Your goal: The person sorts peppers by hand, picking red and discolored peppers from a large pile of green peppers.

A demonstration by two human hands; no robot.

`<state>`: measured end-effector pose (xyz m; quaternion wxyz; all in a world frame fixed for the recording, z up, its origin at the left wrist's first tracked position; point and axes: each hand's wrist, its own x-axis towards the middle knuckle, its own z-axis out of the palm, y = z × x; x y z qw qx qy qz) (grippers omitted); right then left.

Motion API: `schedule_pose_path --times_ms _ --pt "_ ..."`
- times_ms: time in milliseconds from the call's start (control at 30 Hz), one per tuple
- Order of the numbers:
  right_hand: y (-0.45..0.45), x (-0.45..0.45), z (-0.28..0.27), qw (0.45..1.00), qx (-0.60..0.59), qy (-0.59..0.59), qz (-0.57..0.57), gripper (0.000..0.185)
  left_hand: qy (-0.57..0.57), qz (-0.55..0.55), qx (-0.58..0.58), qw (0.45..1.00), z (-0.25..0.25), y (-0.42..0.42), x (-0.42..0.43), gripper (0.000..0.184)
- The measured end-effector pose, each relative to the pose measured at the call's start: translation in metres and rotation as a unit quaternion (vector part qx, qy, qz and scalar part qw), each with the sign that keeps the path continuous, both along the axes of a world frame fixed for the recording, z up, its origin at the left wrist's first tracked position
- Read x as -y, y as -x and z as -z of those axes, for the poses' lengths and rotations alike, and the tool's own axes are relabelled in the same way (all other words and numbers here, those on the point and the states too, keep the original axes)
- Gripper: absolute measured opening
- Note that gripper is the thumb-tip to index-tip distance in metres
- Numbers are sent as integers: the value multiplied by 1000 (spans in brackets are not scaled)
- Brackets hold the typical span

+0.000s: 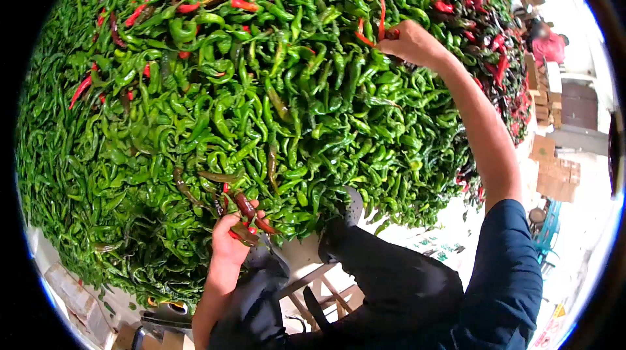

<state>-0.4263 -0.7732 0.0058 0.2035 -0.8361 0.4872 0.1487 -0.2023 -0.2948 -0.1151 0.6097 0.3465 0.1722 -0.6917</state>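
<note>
My left hand [231, 236], low in front of the heap, is closed around several dark red and brownish chili peppers [244, 206]. Their tips stick out past the fingers. Out at the upper right, over the heap, my right hand [409, 42] is closed, with a red pepper [391, 34] showing at its fingertips. Thin red streaks [380, 7] curve up and left from that hand; whether they are peppers in motion or a strip, I cannot make out. Beneath both hands spreads a large heap of green chili peppers [241, 121] with scattered red ones.
Darker and red peppers [502, 66] cover the heap's right side. Cardboard boxes [557, 177] and a blue-green frame [549, 223] stand at the right. A person in a red top [551, 48] is in the background. My dark shoe [352, 205] touches the heap's near edge.
</note>
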Motion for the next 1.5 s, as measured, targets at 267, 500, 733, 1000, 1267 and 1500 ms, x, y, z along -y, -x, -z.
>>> schedule_pose_path --times_ms 267,500,733,1000,1267,1500 --pt "51 -117 54 743 426 -393 333 18 -9 17 -2 1000 0 6 -3 53" --pt "56 -191 70 671 476 -493 281 24 85 43 -16 995 -11 12 21 61" --pt "38 -241 67 594 430 -613 293 26 210 172 23 962 -33 23 72 79" --pt "-10 -261 73 719 362 -555 212 26 163 195 34 966 -33 28 103 83" --pt "5 -111 39 944 256 197 -68 8 140 84 76 984 -20 3 81 73" --pt "-34 17 63 949 14 257 -181 15 224 -4 48 973 -35 -21 74 73"
